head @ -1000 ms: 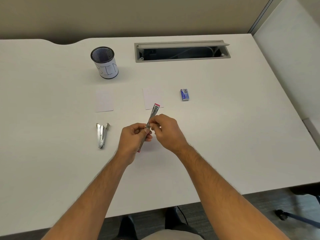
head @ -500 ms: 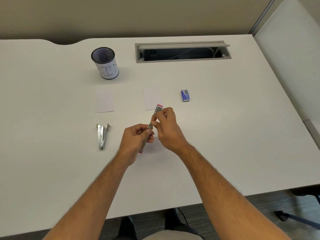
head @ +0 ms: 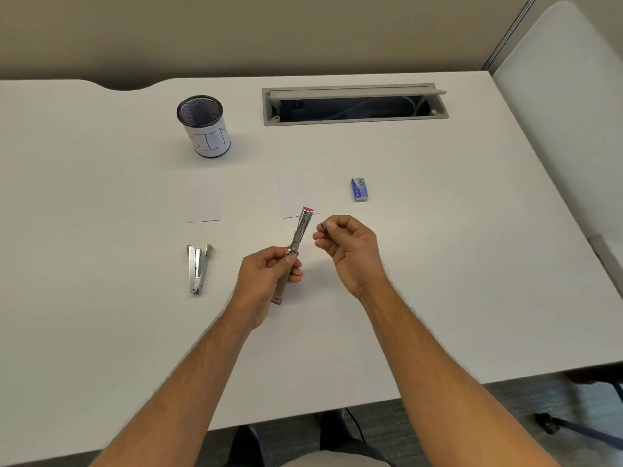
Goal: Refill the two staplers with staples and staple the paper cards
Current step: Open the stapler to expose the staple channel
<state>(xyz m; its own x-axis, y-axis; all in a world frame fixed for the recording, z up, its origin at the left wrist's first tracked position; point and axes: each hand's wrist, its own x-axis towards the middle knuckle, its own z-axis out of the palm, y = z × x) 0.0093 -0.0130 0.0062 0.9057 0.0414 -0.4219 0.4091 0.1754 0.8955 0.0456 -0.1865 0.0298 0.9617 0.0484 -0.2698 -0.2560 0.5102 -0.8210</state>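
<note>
My left hand [head: 268,276] grips the pink stapler [head: 301,230], which is folded out flat with its metal channel facing up, held just above the table. To its right my right hand [head: 347,246] has its fingers curled and pinches a small grey piece, seemingly staples [head: 322,225], clear of the stapler. A silver stapler [head: 196,268] lies open on the table to the left. Two white paper cards [head: 203,201] [head: 292,195] lie beyond the hands. The blue staple box [head: 358,189] sits to the right of the cards.
A mesh pen cup [head: 205,126] with a paper label stands at the back left. A grey cable tray [head: 354,104] with its lid up is set into the white table [head: 472,264] at the back. A white panel stands at the far right.
My right hand has come off the stapler's channel and moved right, away from it, still pinching a small grey piece. My left hand has held the stapler nearly still.
</note>
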